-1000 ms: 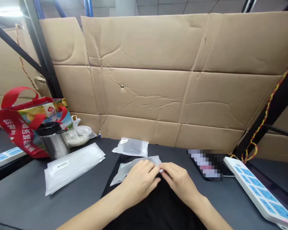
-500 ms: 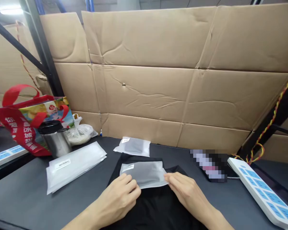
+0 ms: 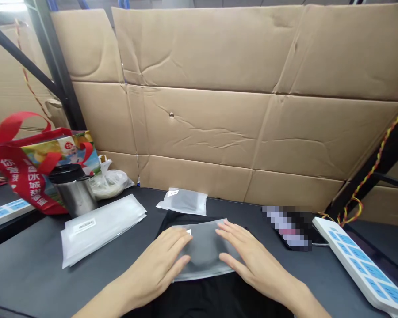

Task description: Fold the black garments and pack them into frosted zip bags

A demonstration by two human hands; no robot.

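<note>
Spreading across a frosted pouch, the person's two hands meet it from opposite sides, right in front of me. The left hand lies along its left part, palm down, fingers extended and loose, by a small white label partly covered by the fingertips. The right hand is just as slack, fingers fanned over the right edge, thumb reaching inward; neither is clenched around anything. The pouch lies on a black cloth, which rests on the dark bench. Something dark shows through the film, though I can't tell whether it is contents or the cloth beneath.

Just beyond the cloth is another labelled pouch, near the foot of the cardboard wall. To the left I see a stack of flat white sleeves with a barcode sticker, then a steel tumbler with a black lid, in front of a red carrier bag and beside a knotted clear plastic bag. Over on the right, a pixelated flat object lies near a white power strip with blue sockets.
</note>
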